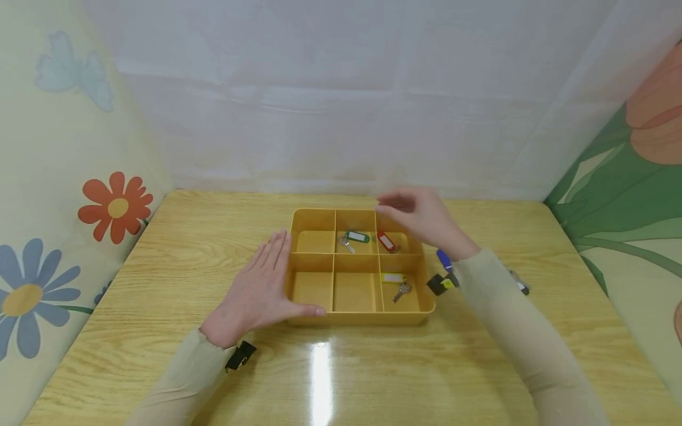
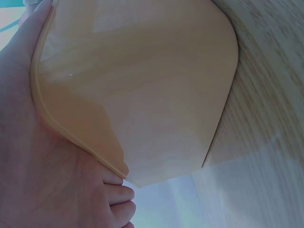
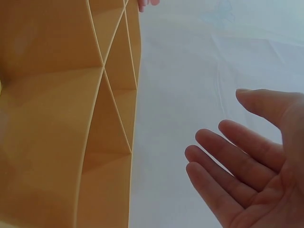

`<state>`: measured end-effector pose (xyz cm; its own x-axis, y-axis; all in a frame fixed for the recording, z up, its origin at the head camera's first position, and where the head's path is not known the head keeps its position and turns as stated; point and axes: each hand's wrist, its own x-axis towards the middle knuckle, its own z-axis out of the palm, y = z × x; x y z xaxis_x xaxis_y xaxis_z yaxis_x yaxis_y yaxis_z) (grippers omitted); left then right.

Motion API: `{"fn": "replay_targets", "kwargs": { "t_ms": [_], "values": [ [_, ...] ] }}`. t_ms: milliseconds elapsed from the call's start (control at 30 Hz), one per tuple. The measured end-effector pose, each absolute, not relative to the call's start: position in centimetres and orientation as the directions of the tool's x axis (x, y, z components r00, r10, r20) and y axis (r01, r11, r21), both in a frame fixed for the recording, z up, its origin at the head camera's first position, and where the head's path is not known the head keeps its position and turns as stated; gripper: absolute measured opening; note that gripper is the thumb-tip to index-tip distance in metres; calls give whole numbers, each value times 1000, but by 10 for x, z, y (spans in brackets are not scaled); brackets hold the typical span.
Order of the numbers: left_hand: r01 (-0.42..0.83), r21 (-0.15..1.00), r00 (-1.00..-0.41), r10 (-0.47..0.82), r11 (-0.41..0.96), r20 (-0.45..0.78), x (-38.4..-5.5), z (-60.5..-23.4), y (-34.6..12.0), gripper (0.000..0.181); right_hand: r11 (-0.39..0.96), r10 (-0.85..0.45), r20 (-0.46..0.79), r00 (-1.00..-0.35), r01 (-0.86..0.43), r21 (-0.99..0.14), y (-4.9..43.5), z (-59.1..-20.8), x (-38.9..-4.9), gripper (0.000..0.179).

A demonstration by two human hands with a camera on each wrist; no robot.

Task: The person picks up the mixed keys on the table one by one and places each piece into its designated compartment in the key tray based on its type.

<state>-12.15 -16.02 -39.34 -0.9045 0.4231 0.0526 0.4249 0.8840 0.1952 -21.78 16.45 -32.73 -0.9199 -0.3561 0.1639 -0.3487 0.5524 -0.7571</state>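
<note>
A yellow divided organizer box (image 1: 362,318) stands on the table. My left hand (image 1: 258,296) rests on its left side, fingers straight along the edge and thumb on the front rim; the left wrist view shows the box corner beside the palm. Over the back right compartment hovers my right hand (image 1: 421,219), fingers apart, holding nothing in the right wrist view. Inside the box lie a green key tag (image 1: 357,236) with a key in the back middle, a red key tag (image 1: 386,241) in the back right, and a yellow key tag (image 1: 393,278) with keys in the front right.
Right of the box, a blue key tag (image 1: 443,259) lies on the wooden table (image 1: 176,284), partly hidden near the right sleeve. Farther right, a dark-edged key tag (image 1: 521,285) shows beyond the forearm. A white cloth backdrop (image 1: 319,130) hangs behind the table.
</note>
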Motion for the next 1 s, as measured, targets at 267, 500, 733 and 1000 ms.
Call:
{"fn": "replay_targets", "kwargs": {
  "t_ms": [267, 500, 733, 1000],
  "values": [
    [427, 194, -903, 426, 883, 53, -122, -392, -160, 148, 546, -353, 149, -924, -333, -769, 172, -330, -215, 43],
    [426, 190, -904, 425, 884, 50, -122, -392, -160, 148, 549, -357, 157, -921, -343, -762, 178, -333, -212, 43],
    [425, 190, -904, 424, 885, 47, -121, -392, -159, 148, 549, -333, 161, -929, -331, -767, 185, -339, -209, 46],
    [424, 199, -905, 422, 884, 51, -120, -391, -158, 148, 553, -319, 170, -933, -328, -766, 195, -341, -204, 46]
  ]
}}
